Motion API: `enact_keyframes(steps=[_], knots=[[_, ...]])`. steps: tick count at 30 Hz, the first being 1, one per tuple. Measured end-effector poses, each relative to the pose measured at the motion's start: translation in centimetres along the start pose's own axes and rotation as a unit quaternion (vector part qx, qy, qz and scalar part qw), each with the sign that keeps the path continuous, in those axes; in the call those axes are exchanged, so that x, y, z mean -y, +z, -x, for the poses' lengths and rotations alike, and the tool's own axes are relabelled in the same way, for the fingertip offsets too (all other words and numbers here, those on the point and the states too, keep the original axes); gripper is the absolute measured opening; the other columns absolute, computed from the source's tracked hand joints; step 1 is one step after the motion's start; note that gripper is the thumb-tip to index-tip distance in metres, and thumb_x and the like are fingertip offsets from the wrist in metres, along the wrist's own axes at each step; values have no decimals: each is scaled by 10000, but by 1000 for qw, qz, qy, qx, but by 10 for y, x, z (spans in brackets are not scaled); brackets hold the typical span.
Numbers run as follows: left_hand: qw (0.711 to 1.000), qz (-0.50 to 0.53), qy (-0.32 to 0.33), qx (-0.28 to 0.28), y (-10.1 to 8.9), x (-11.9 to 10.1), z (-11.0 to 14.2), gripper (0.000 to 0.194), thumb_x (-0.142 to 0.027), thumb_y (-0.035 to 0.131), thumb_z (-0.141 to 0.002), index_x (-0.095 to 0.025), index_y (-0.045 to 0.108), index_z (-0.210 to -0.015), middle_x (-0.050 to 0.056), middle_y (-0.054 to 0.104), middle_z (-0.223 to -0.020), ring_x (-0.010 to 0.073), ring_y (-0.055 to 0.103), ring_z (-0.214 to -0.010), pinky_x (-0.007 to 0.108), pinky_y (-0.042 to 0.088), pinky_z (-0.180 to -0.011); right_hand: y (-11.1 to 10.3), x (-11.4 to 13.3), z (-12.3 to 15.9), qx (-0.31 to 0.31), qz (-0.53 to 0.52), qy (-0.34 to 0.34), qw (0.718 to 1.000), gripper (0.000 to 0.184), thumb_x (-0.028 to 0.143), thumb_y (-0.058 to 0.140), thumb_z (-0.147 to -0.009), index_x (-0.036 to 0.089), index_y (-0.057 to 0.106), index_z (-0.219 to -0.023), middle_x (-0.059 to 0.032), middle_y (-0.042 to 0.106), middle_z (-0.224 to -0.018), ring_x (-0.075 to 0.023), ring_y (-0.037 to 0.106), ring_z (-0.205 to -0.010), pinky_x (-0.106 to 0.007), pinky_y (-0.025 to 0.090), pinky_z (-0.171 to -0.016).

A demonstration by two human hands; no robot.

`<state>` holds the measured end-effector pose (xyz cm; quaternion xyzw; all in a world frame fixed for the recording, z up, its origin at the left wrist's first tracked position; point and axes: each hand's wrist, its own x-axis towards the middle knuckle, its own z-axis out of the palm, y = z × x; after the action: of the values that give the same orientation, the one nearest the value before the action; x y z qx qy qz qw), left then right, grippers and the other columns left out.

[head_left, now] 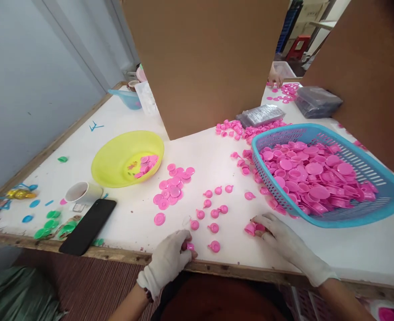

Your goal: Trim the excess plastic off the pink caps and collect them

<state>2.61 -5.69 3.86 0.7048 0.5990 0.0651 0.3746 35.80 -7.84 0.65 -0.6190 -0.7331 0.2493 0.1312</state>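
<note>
Both of my hands wear white gloves at the near edge of a white table (350,249). My left hand (170,261) is curled, pinching a small pink toy cup (190,246). My right hand (284,238) rests on the table with its fingers closed over a few pink cups (251,228). More pink cups (213,214) stand scattered between and beyond my hands. A pile of flat pink saucers (173,189) lies farther back. A blue basket (377,200) at the right is full of pink pieces.
A yellow bowl (116,156) holds a few pink saucers. A white mug (81,192) and a black phone (88,226) sit at the left, with green and blue bits around. Brown cardboard panels (203,62) stand behind. Another person's hand (275,78) shows at the far back.
</note>
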Motion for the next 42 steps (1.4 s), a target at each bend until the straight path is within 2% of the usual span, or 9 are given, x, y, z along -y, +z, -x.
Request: enact_keyframes(steps=[3,7,13,22,25,29,32,36,42], knots=[[996,90,-9,16,11,1,0,172,-242,490,-743,-168,588,-863,-1,583,-686,129,507,-625,249,395,-624,0,2,-3,-4,-3,-7,1000,128,144,431,-787,196,548,-779,-51,580,-825,-173,542,-773,-311,449,-722],[977,199,-35,69,11,0,-5,227,-282,435,-788,-140,569,-904,-12,543,-640,119,476,-562,236,391,-545,3,-5,-9,-50,-2,12,999,86,180,428,-805,189,512,-815,-37,567,-756,-166,525,-699,-296,441,-640],[995,67,46,-64,20,4,1,189,-180,416,-787,-182,604,-807,49,542,-860,170,524,-805,310,434,-771,13,-12,-21,-118,59,-19,991,313,94,445,-745,215,572,-1004,-93,558,-1030,-217,516,-968,-365,451,-836],[977,14,79,-195,30,9,4,166,-178,421,-816,-213,548,-917,45,537,-907,164,550,-791,292,455,-734,32,-5,-3,-96,81,-57,990,357,20,383,-747,178,568,-1010,-103,562,-1028,-190,554,-955,-332,491,-840],[977,-29,138,-160,40,-23,-5,170,-182,407,-838,-218,564,-891,48,552,-887,161,549,-773,272,447,-696,28,-7,-14,-114,73,-40,990,309,57,394,-778,174,541,-1024,-90,589,-952,-195,571,-921,-346,498,-831],[958,-103,266,-25,73,-82,-25,178,-177,397,-844,-212,567,-888,67,563,-865,185,539,-729,298,430,-617,21,0,-37,-136,85,-42,986,366,19,366,-784,197,529,-1059,-93,556,-1078,-194,516,-1070,-338,462,-901],[945,-124,302,-1,96,-112,-42,224,-117,399,-806,-179,562,-947,124,565,-958,230,550,-791,341,438,-625,23,3,-40,-141,117,-49,982,340,1,386,-769,199,544,-996,-94,545,-1080,-205,502,-1077,-346,455,-896],[967,-77,242,7,103,-112,-54,317,-37,364,-758,-159,580,-955,132,583,-963,208,564,-769,326,445,-629,31,-6,-26,-121,111,-73,984,259,-2,381,-755,201,521,-835,-51,556,-851,-176,534,-809,-324,473,-758],[974,199,50,94,96,-89,-52,244,-57,424,-669,-184,580,-806,8,591,-670,131,531,-588,230,416,-522,35,-12,-26,-156,102,-51,981,184,27,404,-744,197,471,-725,-51,545,-776,-175,507,-731,-308,454,-677]])
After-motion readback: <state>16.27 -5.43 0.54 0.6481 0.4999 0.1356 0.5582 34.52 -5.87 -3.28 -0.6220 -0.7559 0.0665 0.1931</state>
